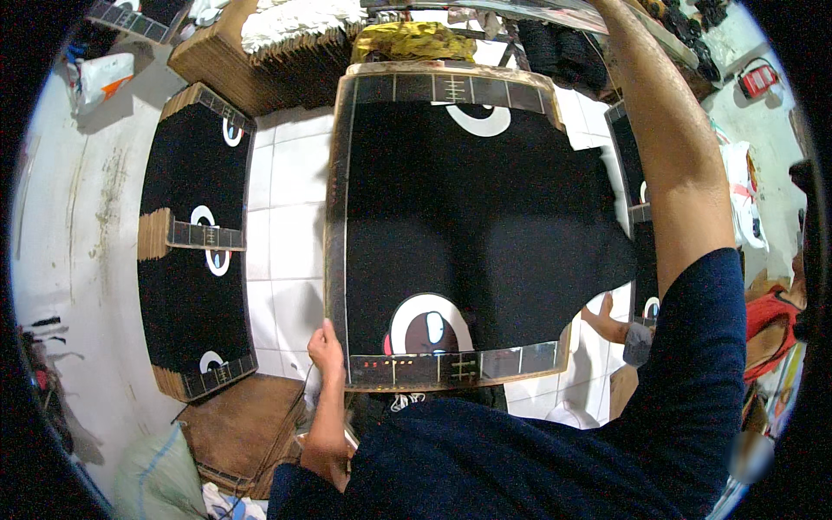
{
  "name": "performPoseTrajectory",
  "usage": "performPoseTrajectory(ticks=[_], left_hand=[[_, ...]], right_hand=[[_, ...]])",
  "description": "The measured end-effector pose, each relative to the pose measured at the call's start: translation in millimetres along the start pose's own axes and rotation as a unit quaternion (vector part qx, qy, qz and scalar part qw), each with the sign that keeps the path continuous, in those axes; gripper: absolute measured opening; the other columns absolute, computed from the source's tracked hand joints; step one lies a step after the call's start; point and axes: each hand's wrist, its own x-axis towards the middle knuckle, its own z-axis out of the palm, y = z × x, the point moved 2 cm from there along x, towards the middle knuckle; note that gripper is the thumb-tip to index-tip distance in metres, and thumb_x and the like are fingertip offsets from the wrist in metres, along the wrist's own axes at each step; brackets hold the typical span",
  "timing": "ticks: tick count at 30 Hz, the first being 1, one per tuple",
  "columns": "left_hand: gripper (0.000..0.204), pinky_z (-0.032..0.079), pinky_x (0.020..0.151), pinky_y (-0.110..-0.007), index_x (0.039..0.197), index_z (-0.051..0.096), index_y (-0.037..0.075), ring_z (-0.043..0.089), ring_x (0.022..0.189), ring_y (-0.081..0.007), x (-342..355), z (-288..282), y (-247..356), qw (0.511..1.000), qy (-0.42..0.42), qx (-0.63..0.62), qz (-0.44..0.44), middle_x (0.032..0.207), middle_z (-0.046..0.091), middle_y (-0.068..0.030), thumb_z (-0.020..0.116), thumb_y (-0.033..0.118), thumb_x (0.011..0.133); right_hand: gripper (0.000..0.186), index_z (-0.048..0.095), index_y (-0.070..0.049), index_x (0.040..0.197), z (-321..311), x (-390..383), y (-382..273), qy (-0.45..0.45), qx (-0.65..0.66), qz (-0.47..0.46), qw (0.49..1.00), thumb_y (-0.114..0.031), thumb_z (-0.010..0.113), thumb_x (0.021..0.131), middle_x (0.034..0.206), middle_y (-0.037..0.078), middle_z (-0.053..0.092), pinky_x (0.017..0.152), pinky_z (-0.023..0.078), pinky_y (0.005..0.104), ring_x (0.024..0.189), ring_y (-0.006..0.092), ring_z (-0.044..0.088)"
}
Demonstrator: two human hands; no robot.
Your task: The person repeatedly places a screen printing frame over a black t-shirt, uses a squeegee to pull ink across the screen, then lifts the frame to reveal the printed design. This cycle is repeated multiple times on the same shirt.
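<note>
A large framed board [338, 217] lies in front of me, a black fabric panel [468, 208] spread over it. White-ringed cartoon eye prints show at its far end and on its near part [431, 325]. The fabric's right edge is cut in a curve and hangs past the board. My left hand [327, 351] is closed on the board's near left edge, thumb up. My right arm [672, 139] stretches far forward across the right side; its hand lies beyond the upper edge of the picture.
Stacked boards with black printed fabric [195, 234] stand on the left, others [643, 234] on the right. Another person's hand [605, 322] is near the board's right corner; a person in red [771, 334] sits at right. Behind are a white cloth stack [299, 24] and yellow plastic [412, 42].
</note>
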Motion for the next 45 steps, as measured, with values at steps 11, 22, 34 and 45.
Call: performPoseTrajectory(ticks=[11, 22, 34, 45], left_hand=[[0.059, 0.054, 0.077, -0.045, 0.100, 0.064, -0.001, 0.070, 0.082, -0.0371, -17.5, -49.6, 41.4, 0.988, -0.073, 0.079, 0.115, 0.090, 0.074, -0.0200, 0.092, 0.043, 0.074], [0.059, 0.053, 0.082, -0.049, 0.097, 0.064, -0.003, 0.071, 0.089, -0.0416, -19.1, -48.6, 59.5, 0.991, -0.095, 0.070, 0.069, 0.092, 0.073, -0.0231, 0.093, 0.041, 0.071], [0.086, 0.051, 0.091, -0.050, 0.123, 0.049, -0.001, 0.066, 0.104, -0.0442, -12.1, -36.9, 36.5, 0.991, -0.080, 0.097, 0.043, 0.110, 0.068, -0.0274, 0.096, 0.044, 0.067], [0.090, 0.045, 0.101, -0.050, 0.122, 0.051, -0.001, 0.055, 0.116, -0.0412, -4.6, -15.8, 23.1, 0.988, -0.074, 0.134, 0.031, 0.119, 0.055, -0.0210, 0.093, 0.055, 0.065]], right_hand=[[0.059, 0.077, -0.013, 0.119, -6.8, 9.3, -5.2, -0.034, 0.007, 0.027, 0.999, -0.061, 0.063, 0.090, 0.122, 0.018, 0.073, 0.099, 0.053, 0.0437, 0.114, 0.0349, 0.069], [0.055, 0.079, -0.008, 0.108, -11.0, 20.8, -5.2, -0.022, -0.006, -0.008, 1.000, -0.058, 0.062, 0.089, 0.114, 0.022, 0.074, 0.096, 0.054, 0.0458, 0.111, 0.0379, 0.069], [0.062, 0.076, -0.003, 0.109, -16.4, 19.4, -0.3, -0.010, -0.013, 0.004, 1.000, -0.059, 0.063, 0.088, 0.116, 0.027, 0.072, 0.097, 0.053, 0.0461, 0.113, 0.0414, 0.068], [0.057, 0.078, -0.011, 0.111, -18.3, 0.2, 0.0, -0.005, -0.026, 0.044, 0.999, -0.061, 0.063, 0.087, 0.114, 0.021, 0.074, 0.098, 0.055, 0.0434, 0.113, 0.0349, 0.070]])
